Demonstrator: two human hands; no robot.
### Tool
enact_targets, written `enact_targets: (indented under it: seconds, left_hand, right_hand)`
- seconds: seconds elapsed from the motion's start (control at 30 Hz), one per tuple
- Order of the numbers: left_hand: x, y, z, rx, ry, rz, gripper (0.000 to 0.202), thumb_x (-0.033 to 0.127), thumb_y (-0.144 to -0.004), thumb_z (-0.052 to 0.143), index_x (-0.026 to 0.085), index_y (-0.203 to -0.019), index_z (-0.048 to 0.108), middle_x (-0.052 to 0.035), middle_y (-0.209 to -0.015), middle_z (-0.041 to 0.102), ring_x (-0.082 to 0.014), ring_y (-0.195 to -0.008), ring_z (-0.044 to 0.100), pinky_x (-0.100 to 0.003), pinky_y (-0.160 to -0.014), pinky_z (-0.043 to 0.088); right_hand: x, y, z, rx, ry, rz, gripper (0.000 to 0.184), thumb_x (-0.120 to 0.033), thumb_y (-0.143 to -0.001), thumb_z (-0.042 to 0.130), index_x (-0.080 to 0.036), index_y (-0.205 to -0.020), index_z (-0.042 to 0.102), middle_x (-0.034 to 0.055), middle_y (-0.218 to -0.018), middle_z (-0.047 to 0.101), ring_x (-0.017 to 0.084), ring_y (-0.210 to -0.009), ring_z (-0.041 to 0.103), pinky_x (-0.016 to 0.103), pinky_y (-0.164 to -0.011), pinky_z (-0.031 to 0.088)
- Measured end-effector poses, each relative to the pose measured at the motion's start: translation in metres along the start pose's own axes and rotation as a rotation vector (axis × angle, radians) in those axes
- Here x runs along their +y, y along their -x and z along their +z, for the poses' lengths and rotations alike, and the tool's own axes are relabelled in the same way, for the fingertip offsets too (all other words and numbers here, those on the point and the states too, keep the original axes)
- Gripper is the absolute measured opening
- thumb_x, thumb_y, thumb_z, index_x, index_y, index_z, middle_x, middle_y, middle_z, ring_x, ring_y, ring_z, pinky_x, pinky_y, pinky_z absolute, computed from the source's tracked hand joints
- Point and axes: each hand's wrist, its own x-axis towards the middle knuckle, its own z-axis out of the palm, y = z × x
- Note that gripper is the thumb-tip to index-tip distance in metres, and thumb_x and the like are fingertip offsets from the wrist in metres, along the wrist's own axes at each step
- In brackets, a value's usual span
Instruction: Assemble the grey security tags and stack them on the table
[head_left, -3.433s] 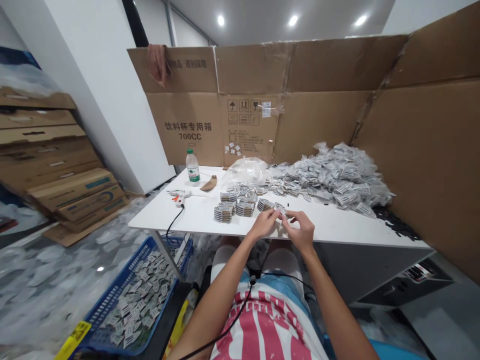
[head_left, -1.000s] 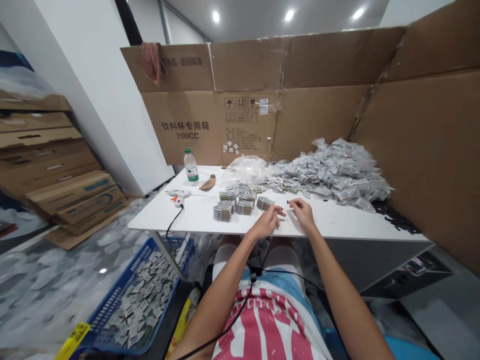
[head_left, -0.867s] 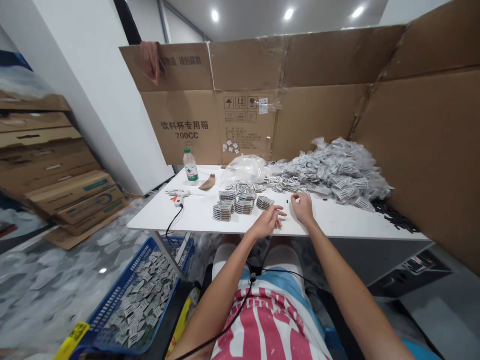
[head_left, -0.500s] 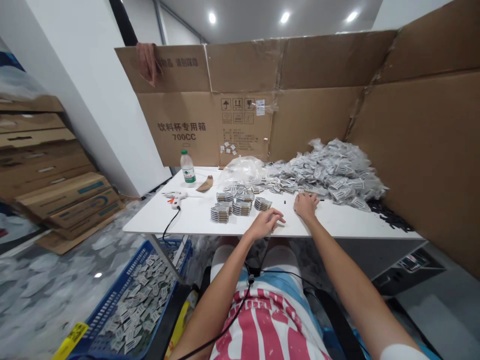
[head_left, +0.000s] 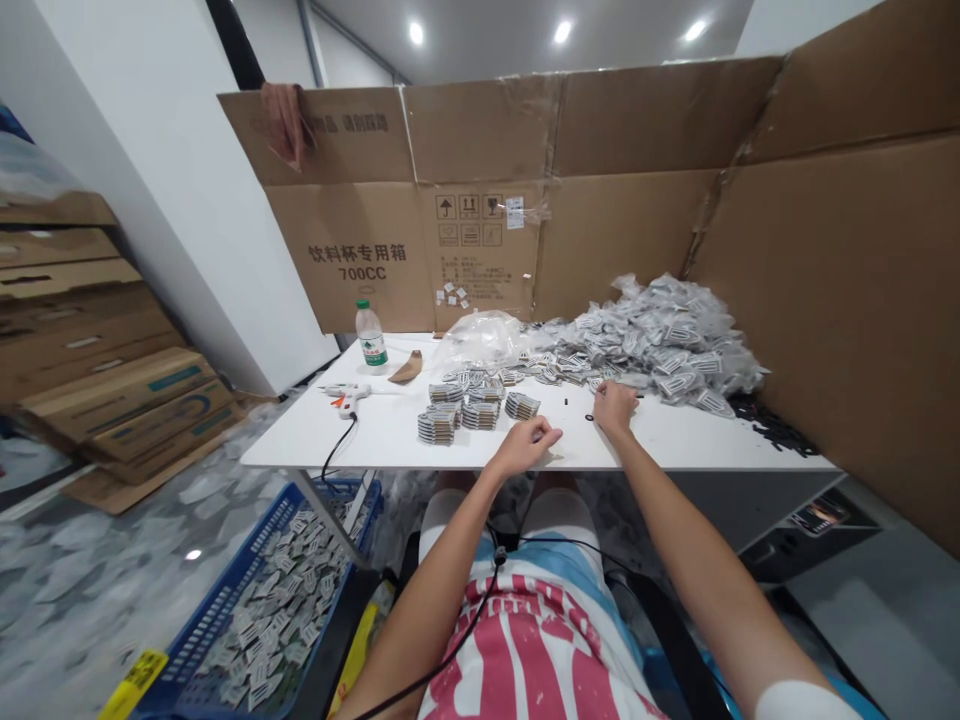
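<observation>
My left hand [head_left: 529, 446] rests at the table's front edge with its fingers curled in; whatever they might hold is hidden. Further right, my right hand [head_left: 615, 408] is on the tabletop, fingers bent and drawn together, their tips too small to make out. Beside it lies a small black ring [head_left: 589, 418], and a tiny black piece [head_left: 566, 402] sits a little to the left. Left of my hands stand stacks of grey-and-white striped flat pieces [head_left: 480, 414], with a smaller stack [head_left: 521, 406] closest to my left hand.
A heap of bagged pieces [head_left: 675, 345] covers the back right, near black bits [head_left: 780, 432]. A glue gun [head_left: 348, 400], a bottle [head_left: 370, 335] and a clear plastic bag [head_left: 484, 340] are on the table [head_left: 300, 440]. Cardboard walls [head_left: 630, 220] enclose it. A blue basket [head_left: 217, 600] stands below left.
My left hand's spread fingers have curled in. My right hand has drawn its fingers together and shifted slightly, and the black ring now shows beside it. The view has moved a little.
</observation>
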Motion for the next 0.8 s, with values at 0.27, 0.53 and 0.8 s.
enact_targets:
  seconds: [0.27, 0.53, 0.8]
  left_hand:
    - [0.000, 0.001, 0.000, -0.076, -0.008, 0.015, 0.059, 0.064, -0.101, 0.050, 0.017, -0.066, 0.056, 0.0028, -0.063, 0.048, -0.0129, -0.067, 0.044, -0.028, -0.067, 0.032]
    - [0.000, 0.000, -0.003, -0.077, -0.021, 0.005, 0.054, 0.058, -0.107, 0.038, 0.019, -0.073, 0.051, 0.0025, -0.069, 0.049, -0.0139, -0.071, 0.047, -0.028, -0.070, 0.034]
    - [0.002, 0.000, -0.004, -0.108, 0.018, -0.013, 0.037, 0.041, -0.104, 0.041, 0.019, -0.075, 0.049, 0.0024, -0.073, 0.049, -0.0142, -0.074, 0.047, -0.026, -0.072, 0.036]
  right_hand:
    - [0.014, 0.012, -0.010, 0.179, -0.450, 0.039, 0.029, -0.042, -0.094, 0.052, -0.018, -0.101, 0.068, 0.0158, -0.098, 0.074, 0.031, -0.095, 0.064, 0.046, -0.097, 0.045]
    - [0.020, 0.053, -0.039, -0.003, -0.900, 0.114, 0.053, -0.072, -0.084, 0.069, -0.021, -0.098, 0.068, 0.0069, -0.091, 0.071, 0.025, -0.086, 0.068, 0.036, -0.074, 0.054]
    - [-0.004, 0.081, -0.072, -0.443, -0.962, -0.066, 0.047, -0.067, -0.083, 0.079, -0.022, -0.097, 0.076, 0.0060, -0.093, 0.072, 0.022, -0.080, 0.065, 0.034, -0.072, 0.057]
